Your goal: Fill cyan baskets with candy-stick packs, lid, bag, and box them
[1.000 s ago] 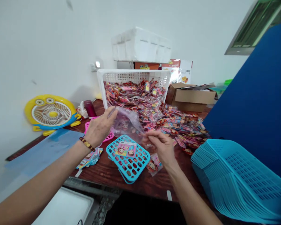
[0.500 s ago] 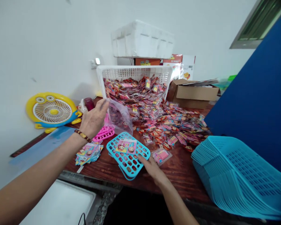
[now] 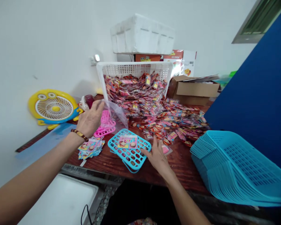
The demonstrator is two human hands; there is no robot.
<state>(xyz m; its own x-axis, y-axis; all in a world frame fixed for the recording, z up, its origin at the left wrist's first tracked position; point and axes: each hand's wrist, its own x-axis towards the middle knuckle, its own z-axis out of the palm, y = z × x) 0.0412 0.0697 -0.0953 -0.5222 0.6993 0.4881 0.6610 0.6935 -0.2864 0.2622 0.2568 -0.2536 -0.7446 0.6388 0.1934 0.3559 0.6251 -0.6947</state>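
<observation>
My left hand (image 3: 90, 120), with a beaded bracelet at the wrist, pinches the rim of a clear plastic bag (image 3: 118, 114) above the table. In front of me lies a light-blue basket (image 3: 131, 159) with oval holes, bottom side up, its handle towards me. A pink-and-blue printed card (image 3: 127, 142) rests on it. My right hand (image 3: 158, 156) is open, thumb near the basket's right edge. Its stretched fingers reach over a small clear packet with a pink piece (image 3: 165, 149), partly hidden by the hand; I cannot tell whether they touch it.
A white crate (image 3: 134, 63) on its side spills many packets (image 3: 175, 120) over the table. Left are printed cards (image 3: 91, 148), pink baskets (image 3: 105, 128) and a yellow fan (image 3: 56, 107). Nested blue baskets (image 3: 224, 168) stand right, a cardboard box (image 3: 196, 90) behind.
My right hand has left the basket's edge and moved up and right over the packet, fingers now extended. My left hand has drawn the bag slightly left. The view has shifted a little.
</observation>
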